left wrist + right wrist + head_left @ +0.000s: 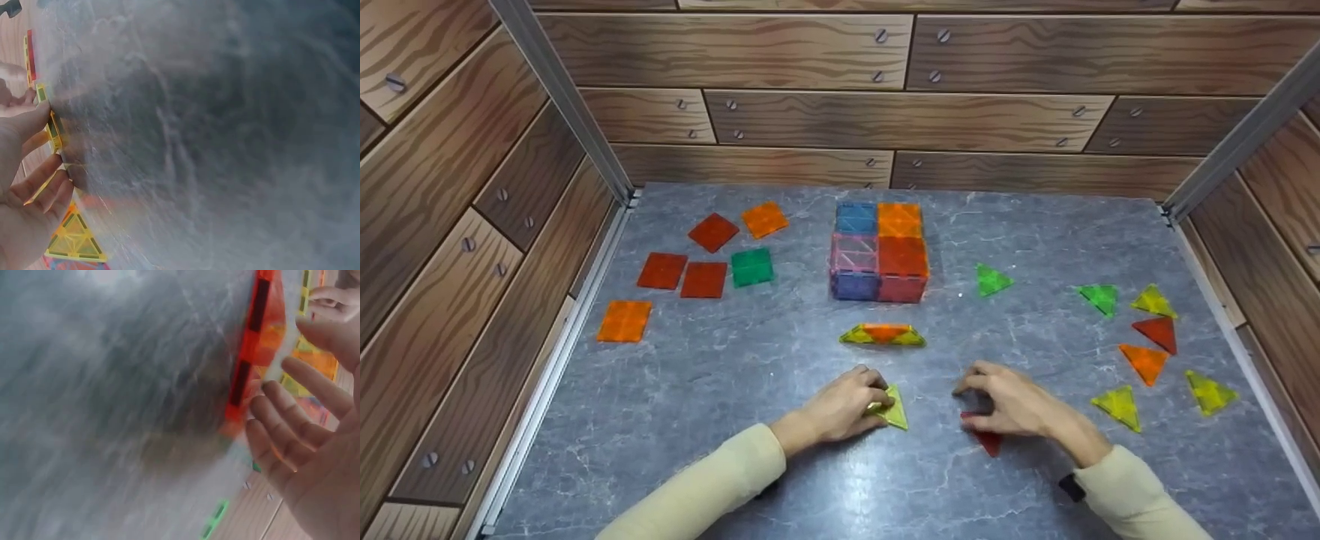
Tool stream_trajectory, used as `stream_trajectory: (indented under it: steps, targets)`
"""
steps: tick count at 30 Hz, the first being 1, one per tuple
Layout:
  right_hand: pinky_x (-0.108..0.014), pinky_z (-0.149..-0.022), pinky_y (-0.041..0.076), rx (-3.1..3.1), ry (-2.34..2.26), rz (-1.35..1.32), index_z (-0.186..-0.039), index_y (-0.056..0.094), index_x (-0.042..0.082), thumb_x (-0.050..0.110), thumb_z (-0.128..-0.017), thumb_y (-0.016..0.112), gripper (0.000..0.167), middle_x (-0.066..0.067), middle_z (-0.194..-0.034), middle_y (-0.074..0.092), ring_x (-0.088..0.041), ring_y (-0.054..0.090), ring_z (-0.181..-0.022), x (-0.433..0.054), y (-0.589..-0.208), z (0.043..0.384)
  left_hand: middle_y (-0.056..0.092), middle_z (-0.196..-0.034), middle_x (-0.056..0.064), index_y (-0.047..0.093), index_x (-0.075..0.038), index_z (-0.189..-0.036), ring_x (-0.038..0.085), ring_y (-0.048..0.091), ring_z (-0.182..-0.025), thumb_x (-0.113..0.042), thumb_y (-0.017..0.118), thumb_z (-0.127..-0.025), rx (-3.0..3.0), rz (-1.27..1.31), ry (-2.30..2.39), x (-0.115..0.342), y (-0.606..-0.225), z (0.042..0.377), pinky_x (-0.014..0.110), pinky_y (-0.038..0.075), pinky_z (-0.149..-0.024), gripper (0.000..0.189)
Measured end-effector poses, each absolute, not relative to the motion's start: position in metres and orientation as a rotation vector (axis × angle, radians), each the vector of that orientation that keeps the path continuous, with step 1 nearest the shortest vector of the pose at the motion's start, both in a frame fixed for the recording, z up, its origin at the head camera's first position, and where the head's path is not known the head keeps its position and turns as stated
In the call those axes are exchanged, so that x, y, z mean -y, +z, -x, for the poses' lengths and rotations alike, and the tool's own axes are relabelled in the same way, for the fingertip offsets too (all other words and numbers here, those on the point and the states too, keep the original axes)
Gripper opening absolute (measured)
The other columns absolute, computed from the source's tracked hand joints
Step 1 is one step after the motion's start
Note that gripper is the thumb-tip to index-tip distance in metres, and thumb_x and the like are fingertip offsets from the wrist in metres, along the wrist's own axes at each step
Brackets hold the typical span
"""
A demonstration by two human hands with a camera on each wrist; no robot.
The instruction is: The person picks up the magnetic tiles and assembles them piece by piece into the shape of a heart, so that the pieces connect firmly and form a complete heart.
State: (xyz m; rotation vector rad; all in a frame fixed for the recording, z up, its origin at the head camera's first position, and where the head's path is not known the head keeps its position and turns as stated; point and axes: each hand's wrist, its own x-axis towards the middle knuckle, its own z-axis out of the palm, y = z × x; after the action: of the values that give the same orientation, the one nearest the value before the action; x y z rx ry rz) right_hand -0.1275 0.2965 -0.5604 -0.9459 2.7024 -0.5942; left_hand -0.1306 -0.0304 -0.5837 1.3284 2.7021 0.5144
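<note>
My left hand (840,406) pinches a translucent yellow triangular magnetic tile (895,414) at the front middle of the table; its fingers cover part of it. Seen from the left wrist, thumb and fingers are on the same yellow tile (54,134). To the right, my right hand (1014,401) hovers with loosely spread fingers over a red triangular tile (988,444), its thumb overlapping that tile. The right wrist view shows this red tile (247,351) edge-on beside the fingertips. Just beyond the hands stands a low yellow and orange tile piece (883,335).
A block of blue, orange, pink and red square tiles (904,256) stands at the back middle. Loose square tiles, including a green one (752,267), lie left. Several triangles, among them an orange one (1144,363), lie right. Wood-patterned walls (810,52) enclose the table.
</note>
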Motion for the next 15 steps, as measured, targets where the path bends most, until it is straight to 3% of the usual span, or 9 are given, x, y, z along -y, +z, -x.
stream_trajectory:
  steps: [3, 6, 15]
  targets:
    - [-0.027, -0.077, 0.051, -2.679, -0.58, 0.852, -0.125, 0.075, 0.017, 0.049, -0.079, 0.09, 0.058, 0.003, -0.109, 0.061, -0.011, 0.058, -0.093, -0.307, -0.556, 0.119, 0.07, -0.129, 0.005, 0.079, -0.018, -0.122, 0.021, 0.063, -0.119, -0.036, 0.075, -0.098, -2.7, -1.329, 0.518, 0.03, -0.584, 0.13, 0.032, 0.053, -0.108, 0.03]
    - [-0.025, -0.077, 0.049, -2.625, -0.577, 0.783, -0.129, 0.072, 0.017, 0.049, -0.074, 0.094, 0.068, 0.003, -0.11, 0.057, -0.011, 0.055, -0.094, -0.315, -0.553, 0.112, 0.07, -0.129, 0.005, 0.079, -0.018, -0.122, 0.021, 0.063, -0.119, -0.036, 0.075, -0.098, -2.698, -1.329, 0.52, 0.03, -0.584, 0.13, 0.032, 0.052, -0.109, 0.031]
    - [-0.029, -0.081, 0.054, -2.655, -0.57, 0.775, -0.13, 0.07, 0.016, 0.048, -0.079, 0.09, 0.063, 0.003, -0.115, 0.063, -0.011, 0.059, -0.098, -0.296, -0.56, 0.107, 0.07, -0.129, 0.005, 0.079, -0.017, -0.121, 0.021, 0.063, -0.119, -0.036, 0.075, -0.098, -2.705, -1.314, 0.53, 0.03, -0.584, 0.13, 0.033, 0.052, -0.11, 0.03]
